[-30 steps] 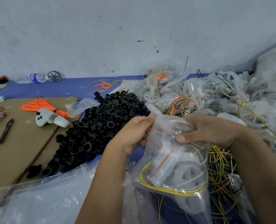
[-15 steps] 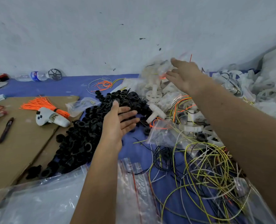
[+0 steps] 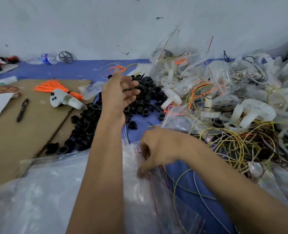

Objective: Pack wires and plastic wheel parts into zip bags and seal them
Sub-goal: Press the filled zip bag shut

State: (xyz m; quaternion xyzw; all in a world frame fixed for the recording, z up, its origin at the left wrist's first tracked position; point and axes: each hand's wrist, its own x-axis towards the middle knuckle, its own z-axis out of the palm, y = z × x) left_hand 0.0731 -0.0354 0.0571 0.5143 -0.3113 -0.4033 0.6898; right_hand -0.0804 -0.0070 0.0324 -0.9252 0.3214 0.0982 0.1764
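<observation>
Head view. The left hand is raised above the pile of black plastic rings, palm turned to the right, fingers straight and spread, holding nothing. The right hand reaches down to the near middle of the blue mat, its fingers curled; thumb and fingertips pinch the red-striped edge of an empty zip bag on top of a stack of such bags. The hand is motion-blurred, so the exact grip is unclear.

A tangle of yellow, white and black wires lies just right of the right hand, loose strands running under the forearm. Beyond it, along the right edge and far right corner of the mat, filled zip bags are heaped with white plastic wheel parts.

On the left, a sheet of cardboard carries a bundle of orange wires, a white controller lying across the bundle, and a pen. A water bottle and a dark spoked wheel rest against the wall at the far left edge. A large clear plastic sheet covers the near left corner.
</observation>
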